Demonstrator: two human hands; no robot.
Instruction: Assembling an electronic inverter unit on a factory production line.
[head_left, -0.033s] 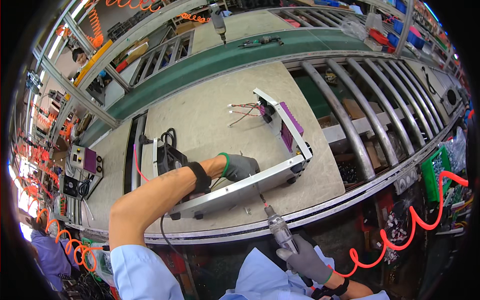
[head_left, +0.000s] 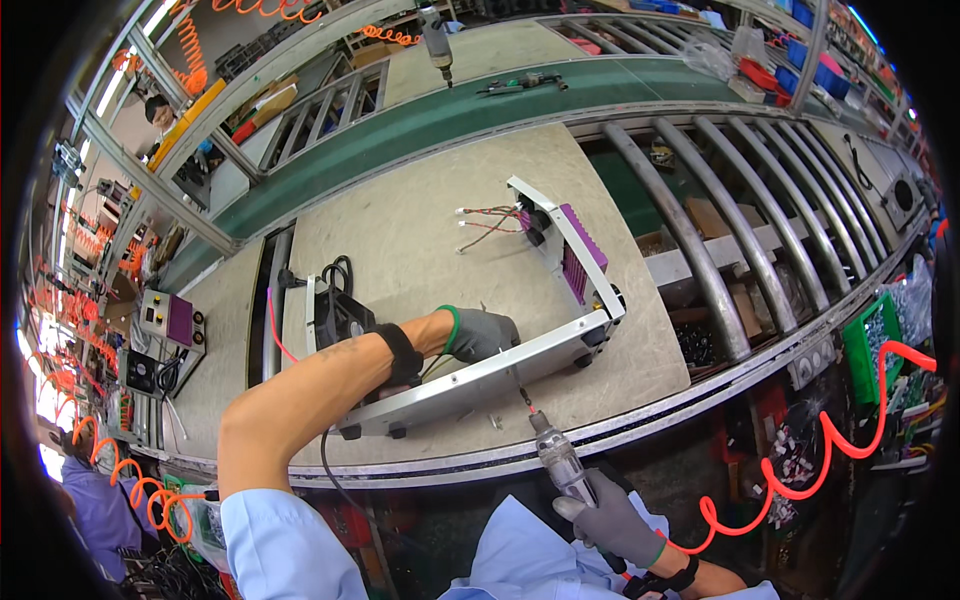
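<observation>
A grey metal chassis (head_left: 470,378) stands on the worktable, its long side panel nearest me and its inside exposed. My left hand (head_left: 482,335), in a grey glove, reaches over that panel into the chassis. Its fingers curl down behind the panel, hiding whatever they hold. Below the near side, my gloved right hand (head_left: 612,518) is closed round a pneumatic screwdriver (head_left: 562,455). The tool's bit points at the panel's outer face and its tip is at or very near it. A purple end panel (head_left: 582,255) with loose wires (head_left: 490,215) is on the chassis's right end.
Metal rollers (head_left: 700,240) run to the right of the wooden board (head_left: 430,220). A red coiled air hose (head_left: 770,490) trails from the screwdriver. Another driver (head_left: 436,45) hangs over the green belt (head_left: 400,135). A finished-looking box unit (head_left: 172,318) stands at left; a green bin (head_left: 872,345) at right.
</observation>
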